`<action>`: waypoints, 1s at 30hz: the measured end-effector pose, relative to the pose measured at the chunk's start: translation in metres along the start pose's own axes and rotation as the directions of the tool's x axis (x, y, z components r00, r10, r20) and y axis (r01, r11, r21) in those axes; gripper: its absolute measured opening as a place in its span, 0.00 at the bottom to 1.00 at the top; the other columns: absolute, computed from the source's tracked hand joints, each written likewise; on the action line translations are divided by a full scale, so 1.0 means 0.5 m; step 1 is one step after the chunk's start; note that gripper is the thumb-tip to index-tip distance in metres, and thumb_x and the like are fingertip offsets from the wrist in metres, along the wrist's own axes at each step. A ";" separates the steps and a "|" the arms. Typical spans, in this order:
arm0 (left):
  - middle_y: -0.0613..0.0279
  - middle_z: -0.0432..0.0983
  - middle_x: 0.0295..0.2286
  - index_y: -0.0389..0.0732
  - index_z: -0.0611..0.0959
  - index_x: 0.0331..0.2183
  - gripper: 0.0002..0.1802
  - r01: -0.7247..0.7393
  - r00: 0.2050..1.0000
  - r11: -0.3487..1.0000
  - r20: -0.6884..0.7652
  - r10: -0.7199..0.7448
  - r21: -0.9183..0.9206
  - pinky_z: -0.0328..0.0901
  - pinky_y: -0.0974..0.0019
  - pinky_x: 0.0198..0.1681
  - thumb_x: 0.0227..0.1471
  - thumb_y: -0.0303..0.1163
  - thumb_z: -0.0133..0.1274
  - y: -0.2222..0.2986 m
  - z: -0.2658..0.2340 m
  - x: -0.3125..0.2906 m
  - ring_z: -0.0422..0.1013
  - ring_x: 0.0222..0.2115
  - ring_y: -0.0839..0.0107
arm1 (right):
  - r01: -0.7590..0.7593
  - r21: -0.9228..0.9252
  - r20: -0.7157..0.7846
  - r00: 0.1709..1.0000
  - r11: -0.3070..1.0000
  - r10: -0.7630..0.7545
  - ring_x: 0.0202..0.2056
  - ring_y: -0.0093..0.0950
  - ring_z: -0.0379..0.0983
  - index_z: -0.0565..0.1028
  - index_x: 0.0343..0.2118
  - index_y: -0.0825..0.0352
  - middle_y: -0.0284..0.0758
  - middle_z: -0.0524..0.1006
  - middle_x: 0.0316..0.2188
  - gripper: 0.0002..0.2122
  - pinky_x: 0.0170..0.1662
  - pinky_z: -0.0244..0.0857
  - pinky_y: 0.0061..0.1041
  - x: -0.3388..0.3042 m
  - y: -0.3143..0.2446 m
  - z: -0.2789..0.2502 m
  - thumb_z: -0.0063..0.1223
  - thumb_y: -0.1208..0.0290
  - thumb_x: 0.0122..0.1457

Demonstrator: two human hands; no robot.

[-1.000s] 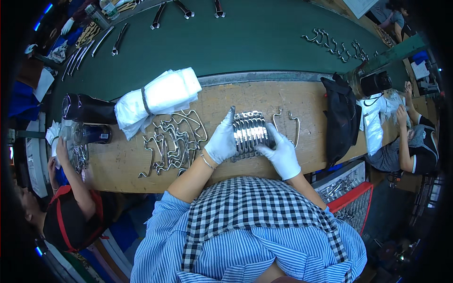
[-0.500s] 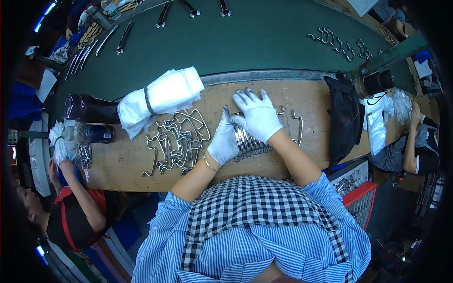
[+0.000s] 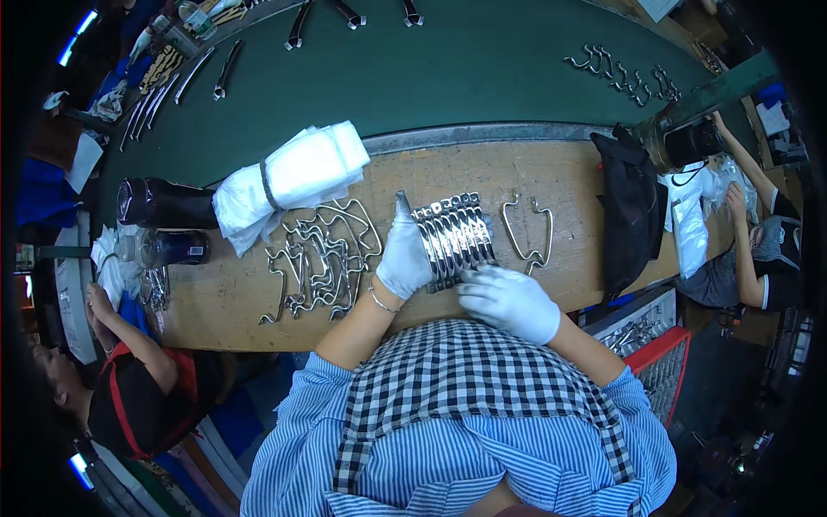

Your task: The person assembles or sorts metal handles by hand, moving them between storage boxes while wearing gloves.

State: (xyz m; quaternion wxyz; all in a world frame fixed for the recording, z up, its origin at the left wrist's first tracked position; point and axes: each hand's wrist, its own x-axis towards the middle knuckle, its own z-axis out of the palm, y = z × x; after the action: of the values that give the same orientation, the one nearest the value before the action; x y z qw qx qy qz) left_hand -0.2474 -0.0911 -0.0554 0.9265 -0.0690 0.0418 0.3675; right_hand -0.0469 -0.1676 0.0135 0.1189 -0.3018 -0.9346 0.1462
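Note:
A tight row of shiny, curved metal bars point(image 3: 455, 237), several side by side with holed ends, sits on the wooden bench in front of me. My left hand point(image 3: 407, 257), in a white glove with a darkened thumb, rests against the row's left side. Its thumb points away from me, and its other fingers are hidden by the bars. At the near ends of the bars is my right hand point(image 3: 510, 303), also gloved, with fingers extended and reaching the row's edge. Two bent metal wire hooks point(image 3: 550, 233) lie to the right of the row.
A tangled pile of bent wire hooks point(image 3: 323, 258) lies left. Behind it are a banded white plastic bundle point(image 3: 293, 177) and a dark bottle point(image 3: 164, 202). A black bag point(image 3: 624, 215) stands right. Beyond runs a green surface point(image 3: 482, 77) bearing metal parts. People work at both sides.
My right hand has moved from over the bars toward me, to their near ends, uncovering the row. The left hand has stayed nearly in place.

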 end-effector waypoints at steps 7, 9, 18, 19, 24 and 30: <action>0.35 0.56 0.57 0.32 0.58 0.60 0.60 0.043 0.999 0.999 0.027 -0.042 -0.017 0.50 0.39 0.61 0.43 0.75 0.42 -0.006 0.025 -0.008 0.56 0.58 0.42 | -0.482 0.422 -0.337 0.703 0.768 0.626 0.42 0.35 0.75 0.78 0.41 0.66 0.38 0.78 0.40 0.18 0.47 0.68 0.30 -0.030 0.038 -0.034 0.65 0.73 0.45; 0.36 0.58 0.57 0.32 0.57 0.60 0.60 0.040 0.999 0.999 0.013 -0.040 0.034 0.51 0.39 0.60 0.43 0.74 0.44 -0.001 0.017 -0.006 0.57 0.58 0.42 | -0.507 0.423 -0.333 0.684 0.751 0.650 0.45 0.37 0.74 0.76 0.45 0.67 0.40 0.77 0.43 0.22 0.50 0.66 0.32 -0.017 0.050 -0.035 0.66 0.72 0.43; 0.30 0.51 0.58 0.31 0.54 0.61 0.60 0.041 0.998 0.995 0.048 -0.037 -0.093 0.48 0.37 0.61 0.44 0.71 0.46 0.002 0.013 -0.016 0.52 0.59 0.39 | -0.541 0.453 -0.100 0.759 0.709 0.643 0.59 0.41 0.60 0.58 0.61 0.70 0.47 0.66 0.56 0.45 0.62 0.54 0.35 0.007 0.060 -0.018 0.71 0.67 0.38; 0.30 0.51 0.58 0.31 0.54 0.61 0.60 0.036 0.999 0.995 0.044 -0.032 -0.093 0.48 0.37 0.61 0.44 0.71 0.46 0.001 0.017 -0.014 0.52 0.59 0.39 | -0.508 0.506 -0.103 0.766 0.697 0.634 0.59 0.41 0.61 0.57 0.62 0.70 0.47 0.67 0.56 0.46 0.62 0.55 0.35 0.002 0.062 -0.013 0.71 0.67 0.37; 0.30 0.48 0.59 0.31 0.52 0.62 0.60 0.002 0.998 0.995 0.069 0.005 -0.103 0.44 0.33 0.61 0.45 0.72 0.44 -0.002 0.039 -0.016 0.49 0.60 0.36 | -0.494 0.658 -0.032 0.735 0.568 0.677 0.56 0.38 0.65 0.54 0.62 0.72 0.46 0.68 0.56 0.47 0.60 0.58 0.33 0.002 0.041 -0.011 0.71 0.68 0.39; 0.32 0.50 0.59 0.32 0.52 0.62 0.61 0.053 0.993 0.982 0.115 -0.032 -0.184 0.45 0.32 0.60 0.44 0.73 0.44 -0.003 0.060 -0.018 0.50 0.60 0.37 | -0.422 0.875 0.142 0.694 0.239 0.706 0.52 0.33 0.70 0.57 0.61 0.75 0.47 0.71 0.51 0.36 0.55 0.64 0.30 -0.001 0.024 0.019 0.63 0.74 0.50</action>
State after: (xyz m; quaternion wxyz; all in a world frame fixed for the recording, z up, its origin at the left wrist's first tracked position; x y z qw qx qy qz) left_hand -0.2519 -0.0936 -0.0245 0.9245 -0.1357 -0.0462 0.3531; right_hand -0.0432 -0.1605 0.0006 0.3225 -0.5356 -0.5236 0.5788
